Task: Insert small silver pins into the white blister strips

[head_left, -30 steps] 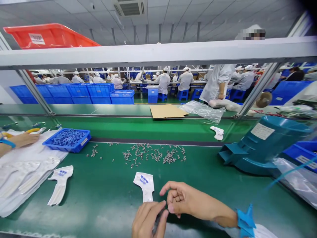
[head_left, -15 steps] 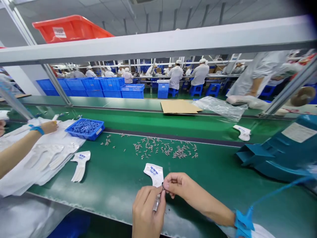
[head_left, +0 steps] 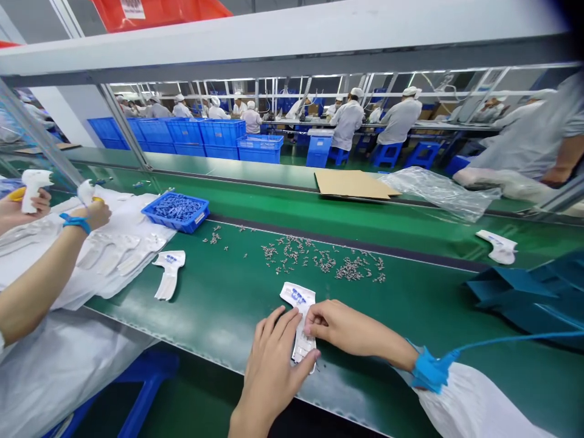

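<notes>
A white plastic handle shell (head_left: 305,340) with blue pieces set in its wider end lies on the green bench in front of me. My left hand (head_left: 272,365) rests over its near left side, fingers stretched out and thumb spread to the lower edge. My right hand (head_left: 335,328), wearing a blue wrist strap, is closed in a pinch at the shell's right side; whatever its fingertips hold is hidden. Beyond the shell, many small metal parts (head_left: 350,269) lie scattered. Another similar white shell (head_left: 170,277) with blue pieces lies to the left.
A blue tray (head_left: 176,213) of small blue parts stands at the left back. A co-worker's hands (head_left: 93,213) hold white parts beside it. Teal bins (head_left: 529,295) lie at the right, with a white piece (head_left: 497,246) behind. Cardboard (head_left: 353,184) lies across the channel.
My left hand has opened from a pinch and spread over the shell. My right hand has moved from the left fingertips onto the shell's side. The view has shifted; the co-worker's hands now show white parts.
</notes>
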